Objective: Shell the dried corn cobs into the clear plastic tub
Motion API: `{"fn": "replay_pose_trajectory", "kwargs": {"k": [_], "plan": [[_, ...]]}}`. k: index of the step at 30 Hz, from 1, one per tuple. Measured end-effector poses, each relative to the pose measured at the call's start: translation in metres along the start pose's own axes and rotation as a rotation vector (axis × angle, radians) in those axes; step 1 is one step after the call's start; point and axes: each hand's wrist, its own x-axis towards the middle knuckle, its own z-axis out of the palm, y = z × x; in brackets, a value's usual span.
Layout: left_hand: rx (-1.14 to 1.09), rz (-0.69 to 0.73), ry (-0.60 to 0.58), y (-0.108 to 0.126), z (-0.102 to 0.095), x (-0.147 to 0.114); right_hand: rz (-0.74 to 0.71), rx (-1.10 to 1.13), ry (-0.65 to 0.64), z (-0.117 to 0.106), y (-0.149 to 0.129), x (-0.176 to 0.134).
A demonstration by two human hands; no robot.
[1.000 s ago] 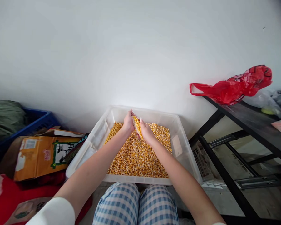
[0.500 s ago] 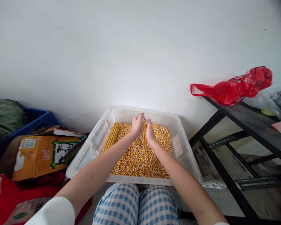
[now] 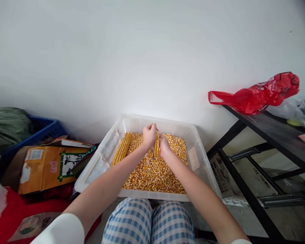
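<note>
Over a translucent plastic bin, my right hand is closed around an ear of corn with yellow kernels on it. My left hand is curled into a fist against the far left side of that ear. A thin dark rod shows below the fist, and a small reddish bit at its fingertips. What the fist grips is mostly hidden. Loose corn kernels cover the bin's bottom. Another full ear of corn lies along the bin's left side.
To the left are an orange cardboard box, a blue crate and a red bag. On the right stands a black-framed table with a red plastic bag. A white wall rises behind the bin.
The fingers of my left hand have curled from straighter to a fist. My right hand's fingers have bent round the ear. The view has shifted slightly.
</note>
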Motion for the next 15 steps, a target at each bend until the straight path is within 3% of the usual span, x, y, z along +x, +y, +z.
{"fn": "replay_pose_trajectory", "kwargs": {"k": [3,7,12,15], "plan": [[-0.050,-0.004,-0.069,-0.002,0.000,0.001,0.141,0.082,0.089,-0.002,-0.007,-0.003],[-0.161,-0.160,-0.061,-0.001,-0.002,0.009,0.237,0.017,0.054,-0.011,-0.016,-0.002],[-0.428,-0.407,0.056,0.004,-0.010,0.022,-0.116,-0.319,0.076,-0.021,-0.022,0.000],[-0.534,-0.485,0.128,0.005,-0.015,0.029,-0.123,-0.382,-0.159,-0.018,-0.023,-0.008]]}}
